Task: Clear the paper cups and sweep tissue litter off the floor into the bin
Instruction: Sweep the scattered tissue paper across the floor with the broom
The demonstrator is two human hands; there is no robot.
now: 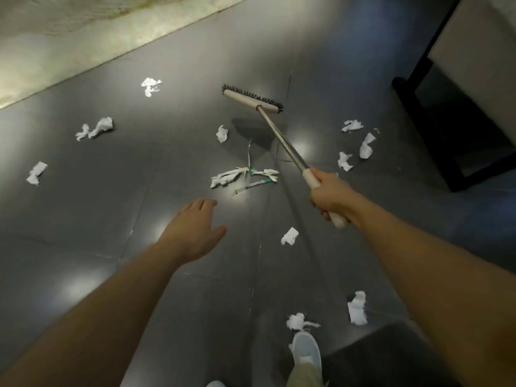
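Observation:
My right hand (331,195) grips the cream handle end of a broom. The metal pole runs up-left to the broom head (252,99), which has dark bristles and hovers just above the dark floor. My left hand (195,229) is stretched forward over the floor, fingers straight, holding nothing. White tissue scraps lie scattered: a torn pile with straw wrappers (243,175) in the middle, one piece (222,134) left of the broom's shadow, others at the left (96,128), far left (36,173) and right (365,145). No paper cup or bin is in view.
A dark table frame (435,141) stands at the right edge. A pale wall base (83,40) runs diagonally across the top left. My shoe (305,351) steps beside tissue bits (300,321), with more near a dark mat (391,356) at the bottom right.

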